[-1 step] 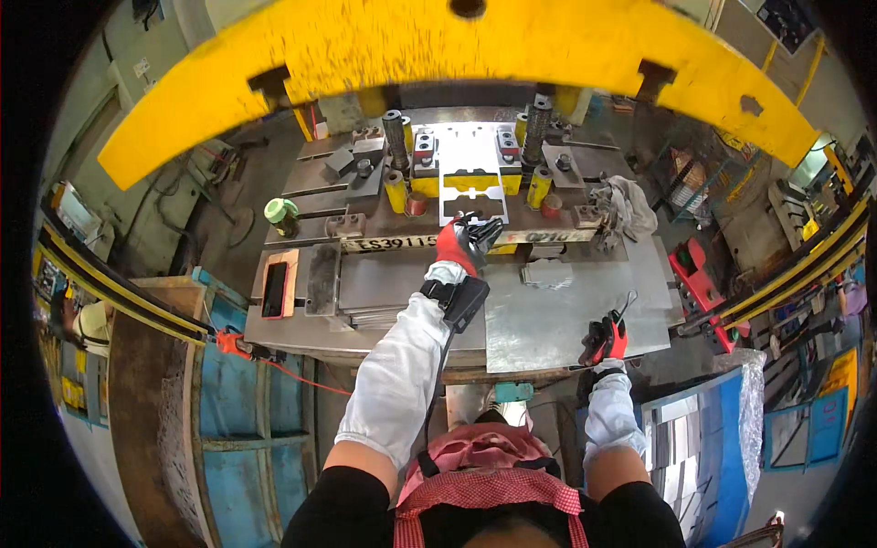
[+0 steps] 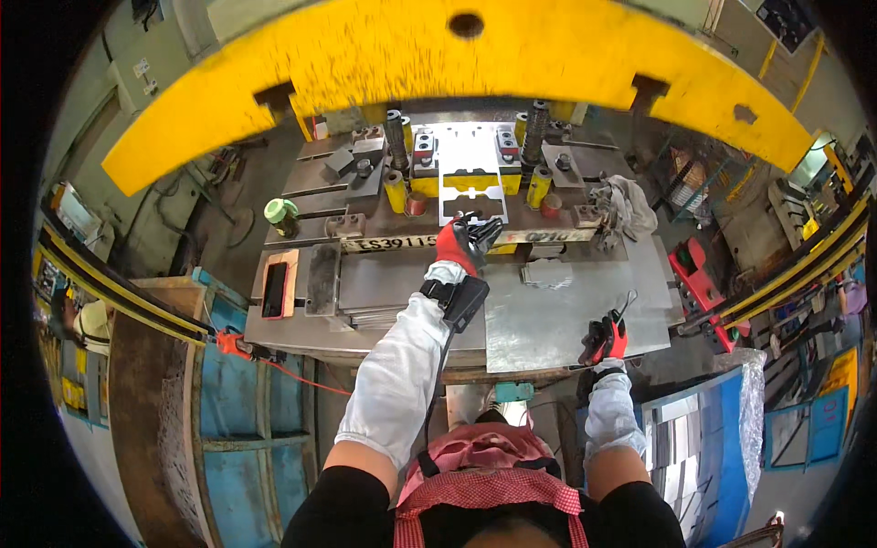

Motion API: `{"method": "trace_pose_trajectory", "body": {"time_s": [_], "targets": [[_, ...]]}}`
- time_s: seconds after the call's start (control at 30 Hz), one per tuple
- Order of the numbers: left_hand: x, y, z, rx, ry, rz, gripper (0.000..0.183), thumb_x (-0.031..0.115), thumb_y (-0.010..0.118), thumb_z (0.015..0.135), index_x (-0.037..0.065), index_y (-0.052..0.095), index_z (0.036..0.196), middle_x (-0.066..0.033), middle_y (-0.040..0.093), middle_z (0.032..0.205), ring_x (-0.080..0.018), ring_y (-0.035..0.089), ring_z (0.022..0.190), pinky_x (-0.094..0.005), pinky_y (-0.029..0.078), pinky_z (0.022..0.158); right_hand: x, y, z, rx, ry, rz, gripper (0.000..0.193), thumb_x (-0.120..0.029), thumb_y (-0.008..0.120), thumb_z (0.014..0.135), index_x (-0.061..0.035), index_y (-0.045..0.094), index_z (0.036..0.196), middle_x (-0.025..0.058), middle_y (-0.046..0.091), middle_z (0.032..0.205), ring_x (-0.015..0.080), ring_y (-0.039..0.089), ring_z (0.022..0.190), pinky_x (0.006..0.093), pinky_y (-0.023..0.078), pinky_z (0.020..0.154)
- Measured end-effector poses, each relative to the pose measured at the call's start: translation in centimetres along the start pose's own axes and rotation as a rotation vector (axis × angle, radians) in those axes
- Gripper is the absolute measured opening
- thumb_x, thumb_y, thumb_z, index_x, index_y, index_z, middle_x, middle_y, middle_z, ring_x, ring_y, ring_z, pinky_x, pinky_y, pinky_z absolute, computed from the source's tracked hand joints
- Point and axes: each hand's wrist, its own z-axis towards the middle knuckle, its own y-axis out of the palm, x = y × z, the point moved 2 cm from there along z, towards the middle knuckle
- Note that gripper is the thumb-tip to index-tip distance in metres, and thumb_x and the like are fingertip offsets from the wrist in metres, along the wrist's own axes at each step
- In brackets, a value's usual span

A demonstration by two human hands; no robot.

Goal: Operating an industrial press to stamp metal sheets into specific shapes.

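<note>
My left hand [image 2: 464, 245], in a red and black glove, reaches to the near end of a bright sheet-metal strip [image 2: 470, 196]. Its fingers close about that end, though the exact grip is partly hidden. The strip runs back into a press die, between dark guide posts [image 2: 396, 139] and yellow cylinders [image 2: 539, 186]. Low on the right, my right hand [image 2: 605, 340], gloved alike, is closed around a thin metal tool [image 2: 628, 302] with a looped tip. It rests by the front edge of a flat metal sheet [image 2: 557, 320].
A yellow press beam [image 2: 466, 64] spans overhead. On the bed are small cut metal pieces [image 2: 546, 273], a grey rag [image 2: 626, 208], a green-capped bottle [image 2: 280, 215], a phone [image 2: 276, 290] and stacked plates [image 2: 384, 283]. Striped side rails [image 2: 128, 292] flank me; a red stand [image 2: 699, 292] is right.
The yellow press beam has come down a little. Both hands, the strip and the looped tool look unmoved.
</note>
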Motion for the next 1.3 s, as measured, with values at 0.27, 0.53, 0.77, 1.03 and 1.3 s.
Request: {"method": "trace_pose_trajectory", "body": {"time_s": [0.27,0.53,0.77,1.03,1.3], "targets": [[-0.7,1.0,-0.6,0.069,0.055,0.079,0.035,0.020,0.039,0.092,-0.005,0.044,0.116,-0.0238,0.054,0.113,-0.0407,0.053,0.104,-0.0489,0.046,0.090,-0.6,0.3,-0.6,0.015,0.002,0.001,0.036,-0.016,0.054,0.084,-0.0104,0.044,0.119,0.0073,0.050,0.061,0.0176,0.046,0.042,0.0328,0.042,0.038],[1.4,-4.4,3.0,-0.345,0.205,0.469,0.032,0.012,0.034,0.093,-0.007,0.041,0.118,-0.0225,0.054,0.114,-0.0336,0.054,0.107,-0.0403,0.045,0.093,0.2,1.6,-0.3,-0.068,0.010,0.077,0.029,-0.018,0.056,0.084,-0.0089,0.046,0.109,0.0063,0.048,0.056,0.0171,0.043,0.038,0.0332,0.041,0.036],[-0.6,0.6,0.0,-0.011,0.012,0.130,0.041,0.031,0.036,0.092,-0.004,0.048,0.109,-0.0275,0.056,0.104,-0.0399,0.058,0.096,-0.0462,0.048,0.086,0.4,-1.4,1.1,-0.010,-0.031,0.004,0.035,-0.018,0.059,0.083,-0.0140,0.047,0.116,0.0108,0.055,0.066,0.0214,0.050,0.044,0.0346,0.043,0.038],[0.6,-0.1,0.6,-0.149,-0.053,0.110,0.039,0.036,0.038,0.093,0.000,0.045,0.108,-0.0278,0.055,0.105,-0.0421,0.056,0.098,-0.0481,0.047,0.088,0.1,-0.7,0.6,0.014,0.039,0.007,0.040,-0.018,0.059,0.083,-0.0122,0.046,0.120,0.0110,0.056,0.068,0.0211,0.052,0.047,0.0341,0.044,0.039],[0.8,-0.5,-0.1,-0.090,0.010,0.202,0.034,0.035,0.040,0.093,0.003,0.048,0.100,-0.0223,0.059,0.097,-0.0371,0.061,0.088,-0.0474,0.051,0.080,0.0,-0.2,0.4,-0.115,0.026,-0.008,0.022,-0.014,0.059,0.081,-0.0096,0.048,0.099,0.0067,0.053,0.063,0.0168,0.050,0.045,0.0310,0.043,0.040]]}}
